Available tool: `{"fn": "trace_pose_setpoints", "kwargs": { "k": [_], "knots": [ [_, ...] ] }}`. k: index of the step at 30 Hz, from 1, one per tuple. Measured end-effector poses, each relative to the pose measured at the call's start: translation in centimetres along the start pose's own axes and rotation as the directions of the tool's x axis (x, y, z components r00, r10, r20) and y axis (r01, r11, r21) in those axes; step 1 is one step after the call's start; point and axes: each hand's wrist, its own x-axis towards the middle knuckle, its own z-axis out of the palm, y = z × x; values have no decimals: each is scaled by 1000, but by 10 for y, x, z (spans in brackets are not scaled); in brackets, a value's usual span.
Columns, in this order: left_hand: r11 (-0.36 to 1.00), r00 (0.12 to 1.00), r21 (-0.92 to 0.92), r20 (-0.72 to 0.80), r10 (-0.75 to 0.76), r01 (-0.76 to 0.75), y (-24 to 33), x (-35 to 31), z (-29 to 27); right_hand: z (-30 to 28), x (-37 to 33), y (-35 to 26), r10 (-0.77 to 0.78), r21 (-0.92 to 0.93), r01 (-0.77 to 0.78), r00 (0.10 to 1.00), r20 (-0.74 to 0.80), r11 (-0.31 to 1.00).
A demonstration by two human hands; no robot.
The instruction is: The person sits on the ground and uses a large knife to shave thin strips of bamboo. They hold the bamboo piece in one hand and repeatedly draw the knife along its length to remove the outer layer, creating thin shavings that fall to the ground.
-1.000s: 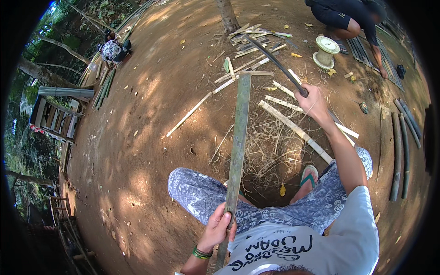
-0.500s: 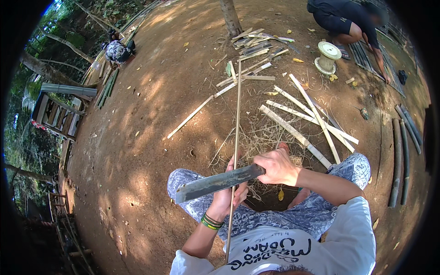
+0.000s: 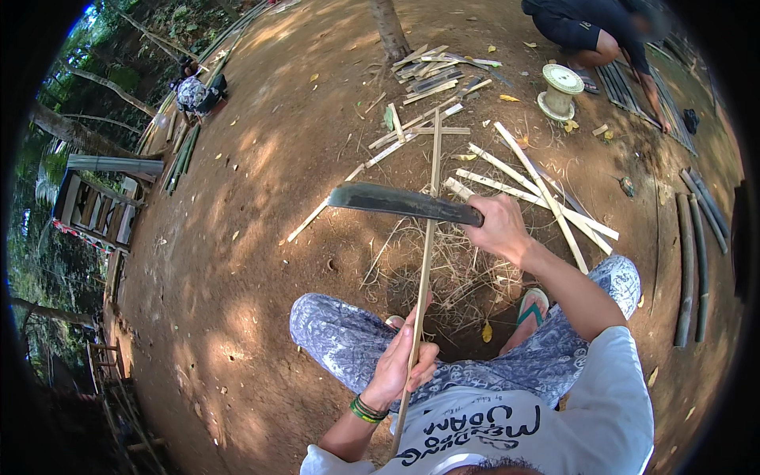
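My right hand point(image 3: 500, 227) is wrapped round the handle of a machete point(image 3: 396, 201), whose broad dark blade points left. The blade lies across a long, thin bamboo strip point(image 3: 425, 273), over its upper half. Lower down, my left hand point(image 3: 405, 364) grips the same strip, with the fingers curled round it. The strip runs from my chest away from me, its far end over the scattered pieces on the ground. Thin bamboo shavings point(image 3: 463, 269) lie in a heap between my feet, below the blade.
Split bamboo pieces point(image 3: 546, 194) lie ahead to the right, and more are piled by a tree trunk point(image 3: 389, 32). A cable spool point(image 3: 559, 91) stands near a crouching person point(image 3: 586, 36). Dark poles point(image 3: 685, 269) lie at the right. Another person point(image 3: 198, 93) bends at the far left.
The machete has moved away from me along the strip, and its blade has turned. My left hand has come closer to my body. The strip now shows a wider face.
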Motion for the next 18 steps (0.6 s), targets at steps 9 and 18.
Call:
{"fn": "trace_pose_setpoints", "kwargs": {
  "k": [9,18],
  "knots": [
    [996,996,-36,-52,-79,77,-14,-45,-8,-13,21,38,120,-129,-124,992,-43,984],
    [969,997,-248,-81,0,-20,-33,-65,-42,-45,36,57,437,42,-438,877,-202,898]
  ]
}}
